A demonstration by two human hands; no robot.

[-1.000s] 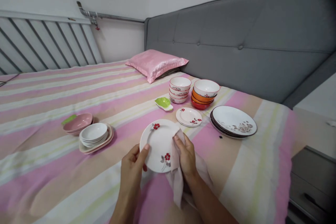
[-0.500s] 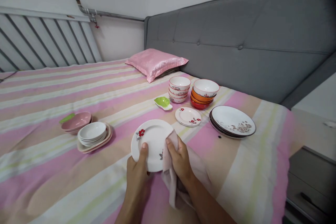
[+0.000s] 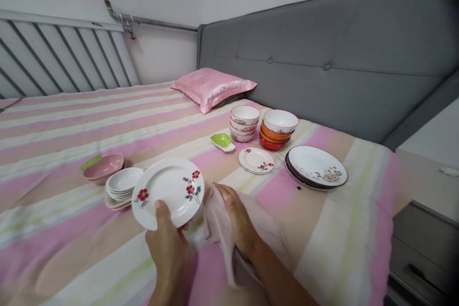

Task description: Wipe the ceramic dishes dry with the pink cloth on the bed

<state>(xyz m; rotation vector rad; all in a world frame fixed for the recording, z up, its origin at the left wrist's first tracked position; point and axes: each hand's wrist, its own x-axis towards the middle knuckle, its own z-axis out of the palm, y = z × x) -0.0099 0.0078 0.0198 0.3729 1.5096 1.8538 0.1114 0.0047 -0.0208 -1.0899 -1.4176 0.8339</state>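
A white plate with red flowers and grey leaves is gripped by my left hand, thumb on top and fingers beneath. It is tilted toward me above the bed, partly covering the stack of small white bowls. Bunched in my right hand is a pale pink cloth, which hangs down over the bedspread. The cloth is just right of the plate, apart from it. Beyond my right hand lie two small flowered plates, one on the other.
Stacked bowls, white ones and white-topped orange and red ones, stand near the grey headboard. Dark-rimmed plates lie at right. A green leaf-shaped dish, pink dishes and a pink pillow also rest on the bed.
My left hand has moved the plate left and turned it, so more flowers show. My right hand with the cloth has come off the plate's edge.
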